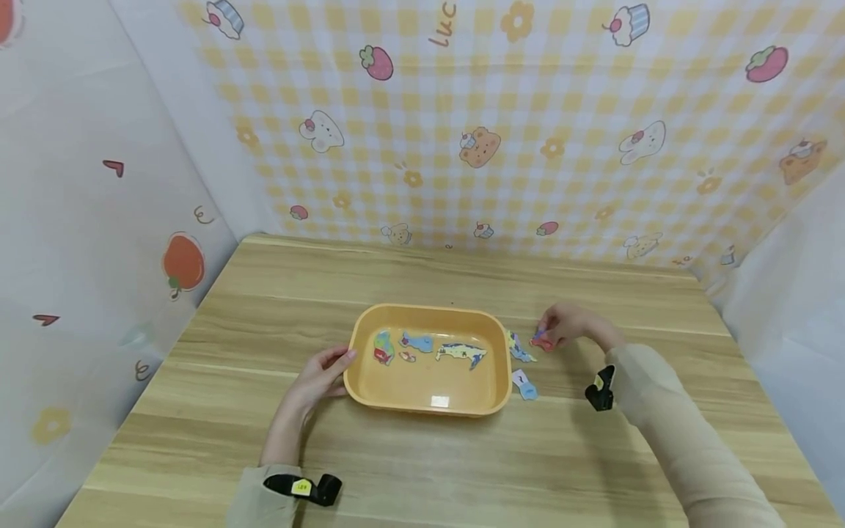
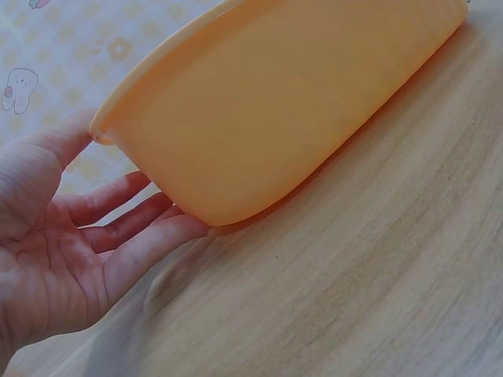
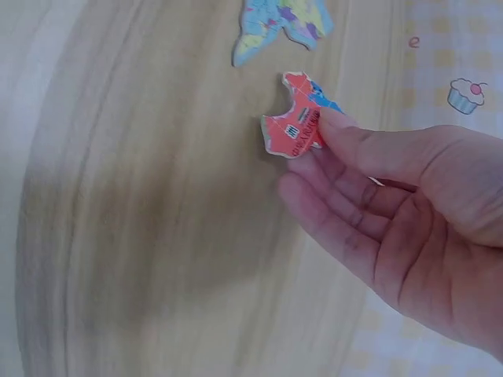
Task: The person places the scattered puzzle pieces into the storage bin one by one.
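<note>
Worktop point(image 1: 449, 469) noted as pale wood grain, streaks running mostly side to side in the head view, its far edge against a back cloth point(image 1: 554, 95) in yellow-and-white check. Prints recorded on that cloth: strawberries point(image 1: 378, 64), cupcakes point(image 1: 630, 25), a bear face point(image 1: 480, 148) near the middle, white rabbit heads point(image 1: 322, 132), orange flowers point(image 1: 517, 20) and, at the top, brown lettering point(image 1: 443, 24) reading "luc". Left side: white cloth point(image 1: 86, 242) bearing small red hearts point(image 1: 114, 168), brown curls point(image 1: 202, 215), a large red fruit point(image 1: 183, 260) and a yellow flower point(image 1: 51, 425); right side: whitish cloth point(image 1: 792, 293).
</note>
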Motion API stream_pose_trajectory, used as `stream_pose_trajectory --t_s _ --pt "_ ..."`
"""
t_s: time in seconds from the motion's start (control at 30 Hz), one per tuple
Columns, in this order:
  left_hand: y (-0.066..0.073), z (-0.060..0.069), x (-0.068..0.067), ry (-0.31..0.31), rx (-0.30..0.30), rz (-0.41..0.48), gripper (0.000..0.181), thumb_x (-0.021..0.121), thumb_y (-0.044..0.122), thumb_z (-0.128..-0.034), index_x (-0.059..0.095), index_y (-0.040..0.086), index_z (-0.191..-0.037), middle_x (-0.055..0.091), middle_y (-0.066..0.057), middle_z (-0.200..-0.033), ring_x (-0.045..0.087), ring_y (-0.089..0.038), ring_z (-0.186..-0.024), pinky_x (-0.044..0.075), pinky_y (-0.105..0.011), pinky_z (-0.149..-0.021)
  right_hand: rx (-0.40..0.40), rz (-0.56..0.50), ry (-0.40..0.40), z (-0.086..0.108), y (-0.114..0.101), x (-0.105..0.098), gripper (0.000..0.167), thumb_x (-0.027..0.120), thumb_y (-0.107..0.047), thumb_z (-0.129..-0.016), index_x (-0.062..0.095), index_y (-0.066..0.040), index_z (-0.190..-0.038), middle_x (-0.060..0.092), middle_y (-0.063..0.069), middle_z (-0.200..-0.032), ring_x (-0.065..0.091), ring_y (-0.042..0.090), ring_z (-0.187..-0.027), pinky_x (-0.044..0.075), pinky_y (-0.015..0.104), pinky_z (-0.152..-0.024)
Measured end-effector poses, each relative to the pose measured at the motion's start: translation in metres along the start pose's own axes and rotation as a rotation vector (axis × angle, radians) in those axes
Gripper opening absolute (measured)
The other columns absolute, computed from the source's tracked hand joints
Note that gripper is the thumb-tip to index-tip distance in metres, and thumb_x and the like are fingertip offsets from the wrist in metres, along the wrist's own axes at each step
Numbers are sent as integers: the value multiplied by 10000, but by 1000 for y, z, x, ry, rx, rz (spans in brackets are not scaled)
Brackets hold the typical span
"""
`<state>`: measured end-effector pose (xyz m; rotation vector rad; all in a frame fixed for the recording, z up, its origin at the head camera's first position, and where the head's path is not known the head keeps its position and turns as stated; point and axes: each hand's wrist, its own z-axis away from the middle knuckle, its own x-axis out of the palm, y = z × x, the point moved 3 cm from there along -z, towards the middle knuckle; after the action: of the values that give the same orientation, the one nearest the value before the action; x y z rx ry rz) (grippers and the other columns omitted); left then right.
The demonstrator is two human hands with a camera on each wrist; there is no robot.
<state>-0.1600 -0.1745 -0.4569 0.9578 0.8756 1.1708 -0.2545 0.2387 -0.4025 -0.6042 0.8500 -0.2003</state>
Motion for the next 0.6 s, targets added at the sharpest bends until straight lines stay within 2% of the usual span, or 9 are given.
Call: stream_pose_trajectory --t_s 0.2,0.37,0.6 --pt "0 0 0 12 -3 5 602 511 367 -924 364 -47 -1336 443 -265 -1280 618 -192 -935 562 -320 -767 9 8 -52 6 -4 -7 118 556 -1 -871 565 106 -917 649 143 -788 578 89 -667 551 304 -658" --pt "0 1 0 10 -3 0 607 509 377 -923 364 -45 -1335 447 -258 -1275 617 -184 -932 561 -318 -770 3 15 -98 10 -7 -12 133 551 -9 -872 557 114 -922 653 147 -788 591 88 -671 560 297 -661" --pt "-1 0 0 5 -4 -2 594 513 374 -921 375 -39 -1325 458 -236 -1257 618 -170 -915 562 -309 -763 28 21 -159 15 -9 -16 106 555 -17 -868 573 81 -906 664 97 -782 590 82 -667 562 305 -674"
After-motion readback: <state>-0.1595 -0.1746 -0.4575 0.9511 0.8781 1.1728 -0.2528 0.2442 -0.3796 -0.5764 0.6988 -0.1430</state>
